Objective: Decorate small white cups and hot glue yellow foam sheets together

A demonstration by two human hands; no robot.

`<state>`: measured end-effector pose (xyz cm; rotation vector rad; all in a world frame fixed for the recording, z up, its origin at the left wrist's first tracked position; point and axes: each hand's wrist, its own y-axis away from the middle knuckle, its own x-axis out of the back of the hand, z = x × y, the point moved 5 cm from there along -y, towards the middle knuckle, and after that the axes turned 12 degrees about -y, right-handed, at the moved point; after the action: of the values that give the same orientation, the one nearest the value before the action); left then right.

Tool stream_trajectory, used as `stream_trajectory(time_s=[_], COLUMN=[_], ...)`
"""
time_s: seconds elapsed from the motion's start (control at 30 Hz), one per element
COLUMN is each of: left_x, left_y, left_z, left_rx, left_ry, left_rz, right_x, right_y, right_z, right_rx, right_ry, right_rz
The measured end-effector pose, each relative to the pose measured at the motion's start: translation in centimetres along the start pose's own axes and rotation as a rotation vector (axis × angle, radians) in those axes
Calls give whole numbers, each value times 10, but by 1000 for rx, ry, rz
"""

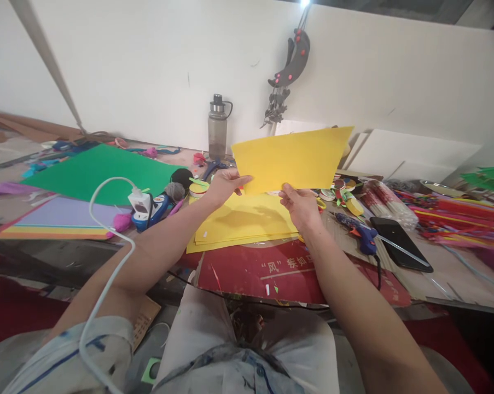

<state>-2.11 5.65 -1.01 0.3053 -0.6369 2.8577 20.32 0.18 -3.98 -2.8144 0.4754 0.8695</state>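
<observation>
A yellow sheet (291, 158), paper or thin foam, is held up at a tilt above the worktable. My left hand (227, 185) pinches its lower left corner between thumb and fingers. Along the lower edge, right of the middle, my right hand (301, 205) grips the same sheet with the thumb in front. Beneath lie more yellow sheets (238, 219) in a loose stack, carrying the raised sheet's shadow. The stack rests on a red printed cardboard piece (247, 273). Scissors with a yellow handle (321, 204) show partly behind my right hand.
To the left lie a green sheet (94, 172) and a stack of coloured sheets (66, 213). A white plug with a cable (140, 201) crosses near my left arm. On the right are a blue glue gun (364, 235), a phone (400, 246) and pipe cleaners (455, 213). A bottle (218, 128) stands behind.
</observation>
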Motion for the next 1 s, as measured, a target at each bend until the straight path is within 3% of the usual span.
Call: stream_trajectory(time_s=[0.23,0.33,0.43,0.6,0.8,0.93,1.0], left_x=[10,10,7,-2,-6,-11,-7], left_y=[7,7,7,7,10,13,8], left_z=[20,18,13,6,14,16,15], left_rx=[-329,-420,-501,-544,-373,-285,-230], left_ry=[-568,-661,-709,-878,-998,-838,-642], left_rz=[216,223,160,-1,-193,-443,-390], right_x=[-7,-20,-29,-26,-21,-18,-17], right_y=[12,19,22,16,14,13,12], right_z=[10,9,2,-2,0,0,-1], right_rx=[-290,-338,-303,-225,-181,-160,-141], right_ry=[95,17,-104,-159,-99,-2,34], right_rz=[-58,-205,-346,-388,-365,-303,-284])
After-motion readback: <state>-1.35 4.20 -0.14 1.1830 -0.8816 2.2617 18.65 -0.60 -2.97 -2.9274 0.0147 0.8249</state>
